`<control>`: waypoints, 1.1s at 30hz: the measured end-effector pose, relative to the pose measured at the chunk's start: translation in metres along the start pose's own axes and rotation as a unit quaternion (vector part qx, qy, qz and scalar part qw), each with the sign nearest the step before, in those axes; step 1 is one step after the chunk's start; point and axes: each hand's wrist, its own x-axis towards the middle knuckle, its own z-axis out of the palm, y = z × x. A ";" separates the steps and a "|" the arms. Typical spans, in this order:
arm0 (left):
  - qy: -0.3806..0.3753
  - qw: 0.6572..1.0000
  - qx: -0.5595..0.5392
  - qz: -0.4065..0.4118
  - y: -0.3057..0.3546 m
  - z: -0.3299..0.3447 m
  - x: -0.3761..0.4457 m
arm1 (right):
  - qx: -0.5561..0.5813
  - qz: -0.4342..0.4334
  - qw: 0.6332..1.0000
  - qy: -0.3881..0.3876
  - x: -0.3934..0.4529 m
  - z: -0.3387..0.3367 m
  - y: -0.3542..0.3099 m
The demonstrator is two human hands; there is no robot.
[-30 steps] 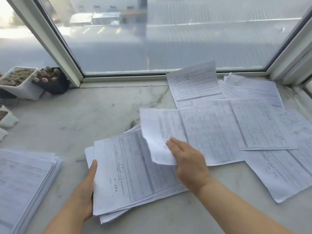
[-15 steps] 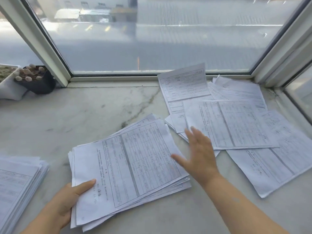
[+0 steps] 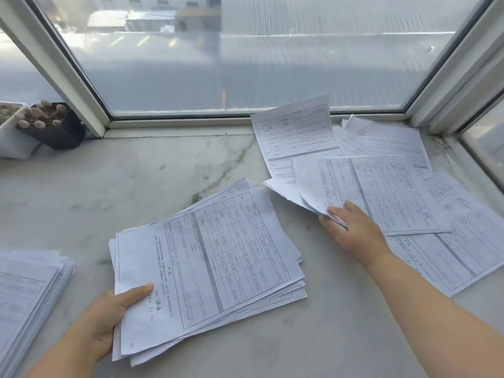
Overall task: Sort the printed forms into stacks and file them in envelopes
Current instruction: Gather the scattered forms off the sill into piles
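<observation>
Paper is covering much of the marble window ledge (image 3: 136,186). In the lower middle of the frame the left hand (image 3: 109,317) is gripping the near corner of a fanned stack of printed forms (image 3: 212,268), thumb lying on the top sheet, the fingers curled out of sight beneath it. At centre right the right hand (image 3: 351,230) is pinching the lower left corner of a table-printed sheet (image 3: 381,192), lifting that corner slightly off the loose forms (image 3: 450,227) spread beneath and around it; its fingers are partly tucked under the paper edge. One of these sheets, a leaning form (image 3: 294,132), is tilting up against the window frame (image 3: 191,122) at upper centre. A second, squarer pile (image 3: 24,301) is sitting at the lower left edge, well apart from the held stack. At the left edge a black pot of small succulents (image 3: 49,124) is standing just beside a white pot (image 3: 11,143), both near the glass. A bare strip of ledge is lying between the held stack and the scattered sheets.
</observation>
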 end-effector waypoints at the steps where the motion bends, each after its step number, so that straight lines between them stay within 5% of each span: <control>1: -0.003 1.000 0.001 0.000 0.000 0.000 0.000 | 0.009 0.005 1.000 0.000 0.001 -0.001 -0.002; 9: -0.002 1.000 0.000 0.010 -0.002 -0.001 0.001 | 0.015 0.017 1.000 0.002 0.009 0.001 0.001; 15: -0.006 1.000 0.000 0.008 -0.001 0.000 -0.001 | 0.002 -0.099 0.979 0.176 -0.017 0.008 -0.028; 21: -0.023 0.997 -0.076 0.023 0.003 -0.005 -0.005 | -0.046 -0.362 0.931 0.034 -0.105 0.097 -0.128; 28: -0.062 0.997 -0.034 -0.001 -0.001 -0.016 -0.003 | -0.109 -0.382 0.905 -0.154 -0.147 0.158 -0.190; 30: -0.061 0.998 -0.009 0.003 -0.002 -0.020 -0.003 | -0.053 -0.385 0.913 -0.127 -0.140 0.143 -0.180; 33: -0.037 0.999 0.001 0.012 -0.004 -0.033 -0.001 | 0.007 -0.332 0.940 0.074 -0.105 0.100 -0.130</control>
